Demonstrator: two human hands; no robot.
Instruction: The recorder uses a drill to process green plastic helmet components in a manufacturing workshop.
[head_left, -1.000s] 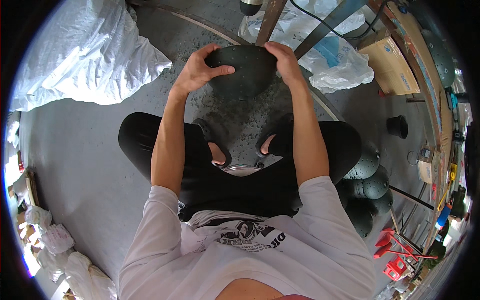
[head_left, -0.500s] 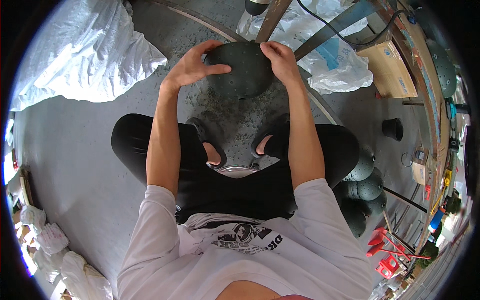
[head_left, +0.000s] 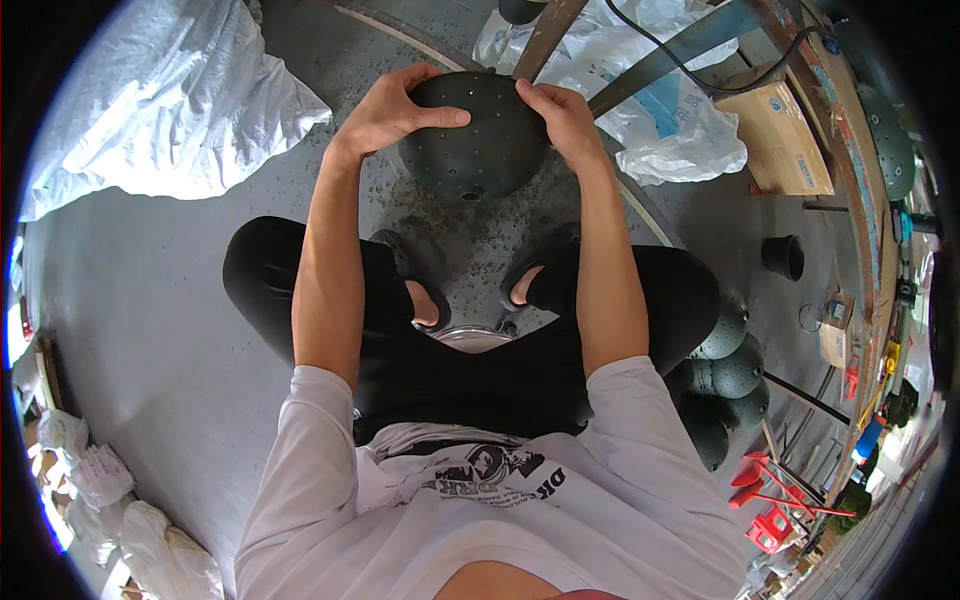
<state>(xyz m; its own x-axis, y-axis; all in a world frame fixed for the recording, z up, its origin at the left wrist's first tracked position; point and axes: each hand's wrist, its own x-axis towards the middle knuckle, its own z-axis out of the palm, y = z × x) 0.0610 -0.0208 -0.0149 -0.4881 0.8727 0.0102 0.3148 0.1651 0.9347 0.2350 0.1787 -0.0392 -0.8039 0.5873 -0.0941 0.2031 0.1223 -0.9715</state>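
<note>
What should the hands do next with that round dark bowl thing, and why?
Probably turn the dark green perforated dome a little. The left hand and the right hand grip it on opposite sides above the gritty floor, index finger lying across its top, so a small twist would bring another part round.

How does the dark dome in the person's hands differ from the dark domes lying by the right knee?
The held dome is gripped between the left hand and the right hand, above the floor; the stacked domes lie untouched on the ground. The held dome is single; the others nest together. All are dark green, rounded and dotted with small holes.
</note>
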